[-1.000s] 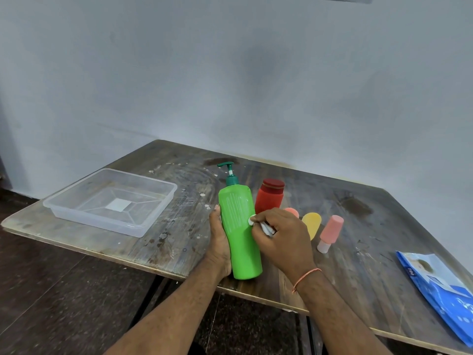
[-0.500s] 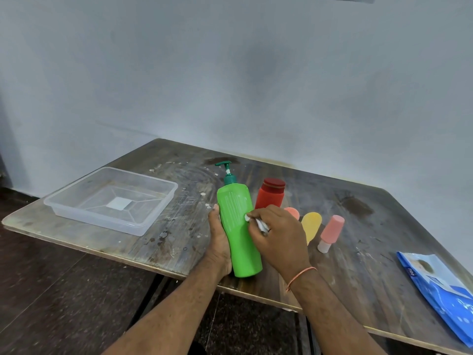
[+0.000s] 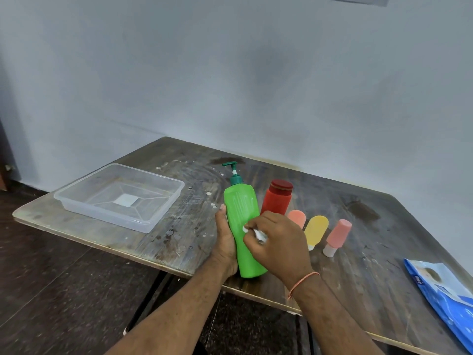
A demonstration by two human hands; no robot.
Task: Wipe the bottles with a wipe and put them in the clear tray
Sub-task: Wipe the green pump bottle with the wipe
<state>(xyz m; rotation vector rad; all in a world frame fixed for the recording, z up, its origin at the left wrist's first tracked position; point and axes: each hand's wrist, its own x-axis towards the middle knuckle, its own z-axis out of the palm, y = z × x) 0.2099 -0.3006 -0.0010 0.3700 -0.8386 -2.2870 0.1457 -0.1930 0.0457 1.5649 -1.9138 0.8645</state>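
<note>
While the left hand (image 3: 225, 242) wraps its grip round the lower body of the tall bright-green plastic pump bottle (image 3: 243, 226), the right hand (image 3: 279, 244) pinches a small folded white wipe (image 3: 257, 233) and presses it against the bottle's right side. The bottle is tilted, its base at the near edge of the worn dark wooden tabletop (image 3: 358, 278), its dark-green pump head pointing toward the far edge.

Smooth moulded plastic of this sort probably turns slippery once damp, so the broad middle of the body looks the safest place to hold; the thin pump neck seems a poor handle. How full or heavy the bottle is cannot be told.

Just beyond the right hand lie a peach squeeze tube (image 3: 297, 218), partly hidden, a yellow squeeze tube (image 3: 316, 231) and a pink squeeze tube with a white cap (image 3: 337, 235), side by side. Behind them stands a red cylindrical bottle with a dark-red lid (image 3: 277, 198). A blue wipe packet (image 3: 442, 295) lies at the near right corner.

Toward the left edge sits the clear rectangular plastic tray (image 3: 163, 196), with no bottle in it, so the wiping stage appears to be in hand and nothing is placed yet.
</note>
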